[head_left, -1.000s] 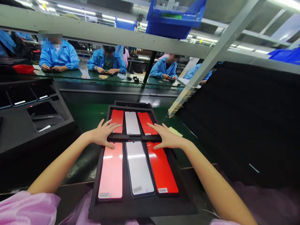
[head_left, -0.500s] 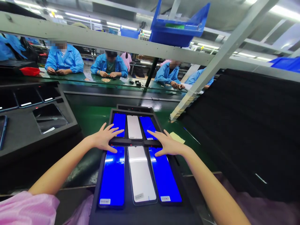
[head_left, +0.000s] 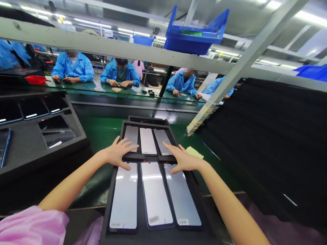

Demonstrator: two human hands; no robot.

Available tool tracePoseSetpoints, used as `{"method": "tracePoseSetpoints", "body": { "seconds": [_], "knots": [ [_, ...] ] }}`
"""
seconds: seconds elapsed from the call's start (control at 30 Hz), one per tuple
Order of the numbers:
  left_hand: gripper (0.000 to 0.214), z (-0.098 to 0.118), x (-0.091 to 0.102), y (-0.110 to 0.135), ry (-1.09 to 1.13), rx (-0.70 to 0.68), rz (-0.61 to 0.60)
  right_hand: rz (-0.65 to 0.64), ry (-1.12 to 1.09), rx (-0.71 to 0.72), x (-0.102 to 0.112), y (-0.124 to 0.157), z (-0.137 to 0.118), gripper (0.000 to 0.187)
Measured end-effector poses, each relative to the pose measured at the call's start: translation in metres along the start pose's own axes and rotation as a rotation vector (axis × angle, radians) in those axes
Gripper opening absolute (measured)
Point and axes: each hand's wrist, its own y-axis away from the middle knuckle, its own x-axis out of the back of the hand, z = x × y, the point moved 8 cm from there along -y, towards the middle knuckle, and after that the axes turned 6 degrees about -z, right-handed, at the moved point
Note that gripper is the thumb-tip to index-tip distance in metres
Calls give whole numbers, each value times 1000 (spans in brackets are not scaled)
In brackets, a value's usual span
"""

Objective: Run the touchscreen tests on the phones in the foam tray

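While both hands (head_left: 117, 153) (head_left: 186, 159) spread wide over the black tray (head_left: 139, 239), outer phone screens (head_left: 124, 200), earlier blue, now pale grey

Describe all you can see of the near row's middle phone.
The middle phone has rounded corners and a glossy, whitish lit screen crossed by a reflection. A printed label, too small to read, sits near its lower left corner, with a blue line beside it. It lies face up in the black tray, slightly slanted, between the left phone and the right phone. Neither the left hand nor the right hand touches it.
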Motion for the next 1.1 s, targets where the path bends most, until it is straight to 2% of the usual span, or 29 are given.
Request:
{"method": "tracePoseSetpoints", "body": {
  "seconds": [0.17, 0.3, 0.37, 0.47, 0.53, 0.63, 0.73, 0.83, 0.9, 1.0, 1.1],
  "knots": [
    [90, -1, -1, -2, 18, 10, -6, -16, 2, 5, -1, -2, 2, 116],
    [88, -1, 0, -1, 34, 11, 19, 21, -1, 28, 4, -5, -11, 114],
    [87, -2, 0, 2, 71, 20, 80, 65, -8, 64, 7, -10, -25, 112],
    [75, -7, 1, 17, 186, 91, 287, 50, -14, 122, 2, -20, -45, 111],
    [64, -10, -7, 33, 307, 148, 413, 15, -12, 154, -3, -26, -53, 112],
    [53, -6, -29, 61, 510, 193, 529, 17, -3, 221, -5, -30, -61, 108],
    [44, 2, -50, 84, 615, 208, 574, 21, 11, 247, -5, -31, -63, 103],
    [39, 5, -59, 94, 597, 223, 581, 51, 26, 233, -3, -33, -65, 104],
    [38, 0, -55, 93, 548, 244, 608, 51, 28, 241, -4, -35, -68, 104],
    [40, -10, -38, 81, 427, 283, 646, 47, 18, 254, -5, -37, -71, 107],
    [45, -17, -17, 60, 269, 329, 604, -1, 9, 205, -9, -38, -68, 109]
  ]
}}
